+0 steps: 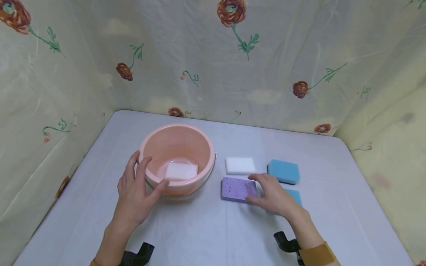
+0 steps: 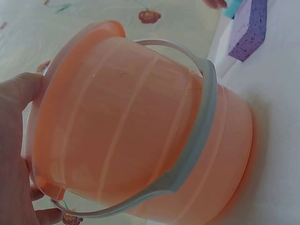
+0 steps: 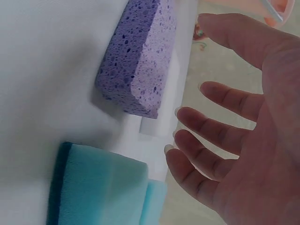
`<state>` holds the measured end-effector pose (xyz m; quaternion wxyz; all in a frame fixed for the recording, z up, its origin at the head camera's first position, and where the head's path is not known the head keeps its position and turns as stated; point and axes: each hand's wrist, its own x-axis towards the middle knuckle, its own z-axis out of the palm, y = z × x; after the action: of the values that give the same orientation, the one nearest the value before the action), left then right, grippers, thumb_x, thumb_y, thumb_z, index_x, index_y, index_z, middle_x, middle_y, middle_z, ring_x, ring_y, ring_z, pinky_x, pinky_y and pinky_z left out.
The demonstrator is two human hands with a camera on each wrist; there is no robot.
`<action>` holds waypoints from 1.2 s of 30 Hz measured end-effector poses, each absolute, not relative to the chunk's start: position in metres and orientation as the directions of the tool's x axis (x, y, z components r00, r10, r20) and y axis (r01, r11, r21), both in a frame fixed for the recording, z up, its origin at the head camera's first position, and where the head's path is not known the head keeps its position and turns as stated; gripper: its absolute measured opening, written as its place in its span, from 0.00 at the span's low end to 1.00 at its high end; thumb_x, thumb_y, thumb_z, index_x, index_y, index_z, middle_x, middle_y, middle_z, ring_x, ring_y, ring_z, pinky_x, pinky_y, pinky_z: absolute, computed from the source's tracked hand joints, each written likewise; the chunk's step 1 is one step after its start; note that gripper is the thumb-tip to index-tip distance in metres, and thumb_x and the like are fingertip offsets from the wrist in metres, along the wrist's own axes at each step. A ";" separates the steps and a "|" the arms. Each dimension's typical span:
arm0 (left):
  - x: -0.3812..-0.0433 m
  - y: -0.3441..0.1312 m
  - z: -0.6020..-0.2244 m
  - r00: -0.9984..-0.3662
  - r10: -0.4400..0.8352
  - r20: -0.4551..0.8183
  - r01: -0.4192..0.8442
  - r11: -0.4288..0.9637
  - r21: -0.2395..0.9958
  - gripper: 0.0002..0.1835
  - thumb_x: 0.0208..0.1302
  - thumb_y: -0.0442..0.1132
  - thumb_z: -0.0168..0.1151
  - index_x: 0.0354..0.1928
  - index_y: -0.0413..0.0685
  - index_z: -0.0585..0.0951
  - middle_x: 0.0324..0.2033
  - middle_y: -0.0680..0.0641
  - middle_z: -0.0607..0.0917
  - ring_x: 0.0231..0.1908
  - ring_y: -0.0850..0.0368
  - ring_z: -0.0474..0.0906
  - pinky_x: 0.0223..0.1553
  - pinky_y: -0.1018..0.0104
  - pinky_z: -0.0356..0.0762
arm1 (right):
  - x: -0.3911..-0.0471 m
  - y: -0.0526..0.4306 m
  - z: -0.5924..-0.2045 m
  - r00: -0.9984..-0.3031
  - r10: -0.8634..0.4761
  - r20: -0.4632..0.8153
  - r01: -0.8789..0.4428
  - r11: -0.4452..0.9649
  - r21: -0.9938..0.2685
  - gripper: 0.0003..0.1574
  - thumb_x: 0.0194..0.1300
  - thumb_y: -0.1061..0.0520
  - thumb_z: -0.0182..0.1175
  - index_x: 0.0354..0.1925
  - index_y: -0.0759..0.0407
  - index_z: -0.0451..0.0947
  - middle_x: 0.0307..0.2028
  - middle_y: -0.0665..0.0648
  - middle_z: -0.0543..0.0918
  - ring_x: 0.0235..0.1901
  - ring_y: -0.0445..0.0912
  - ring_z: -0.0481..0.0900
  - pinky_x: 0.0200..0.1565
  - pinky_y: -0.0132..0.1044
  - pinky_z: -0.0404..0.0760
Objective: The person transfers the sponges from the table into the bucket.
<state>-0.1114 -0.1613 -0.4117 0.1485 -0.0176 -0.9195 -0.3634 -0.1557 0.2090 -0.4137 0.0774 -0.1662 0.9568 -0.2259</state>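
Currently left hand (image 1: 134, 194) rests loosely spread on bucket (image 1: 179, 144) rim, right hand (image 1: 273, 194), fingers parted and empty, hovers at purple sponge (image 1: 235, 189) on desk (image 1: 206, 236) right of bucket; a corner-only pinch could drop it, leaning on rim could tip bucket.

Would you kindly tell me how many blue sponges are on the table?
2. One blue sponge lies right of the white block outside the bucket; another blue sponge sits in front of it, partly hidden by the right hand. No more show.

Left of the sponges (image 1: 234, 188), a bucket (image 1: 176, 146) holds probably another sponge (image 1: 181, 171).
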 end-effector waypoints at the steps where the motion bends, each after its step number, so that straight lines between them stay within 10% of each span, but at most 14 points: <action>1: -0.111 -0.161 -0.412 -0.955 -0.075 0.287 0.141 0.736 0.663 0.41 0.65 0.61 0.62 0.72 0.50 0.62 0.77 0.41 0.46 0.72 0.33 0.49 0.66 0.28 0.43 | -0.155 0.209 -0.415 -0.933 -0.353 -0.072 -0.285 0.845 -0.453 0.38 0.61 0.49 0.72 0.63 0.65 0.72 0.60 0.68 0.76 0.60 0.66 0.70 0.58 0.63 0.72; 36: -0.112 -0.162 -0.412 -0.951 -0.071 0.300 0.151 0.739 0.657 0.40 0.65 0.61 0.63 0.72 0.51 0.62 0.77 0.41 0.47 0.71 0.32 0.51 0.65 0.26 0.44 | -0.161 0.208 -0.435 -0.932 -0.363 -0.014 -0.337 0.878 -0.340 0.46 0.54 0.49 0.77 0.65 0.65 0.71 0.61 0.69 0.74 0.63 0.69 0.65 0.62 0.69 0.61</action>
<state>-0.1119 -0.1621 -0.4123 0.1544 -0.0218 -0.9195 -0.3607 -0.1611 0.2077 -0.4354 0.0386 -0.1809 0.9682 -0.1683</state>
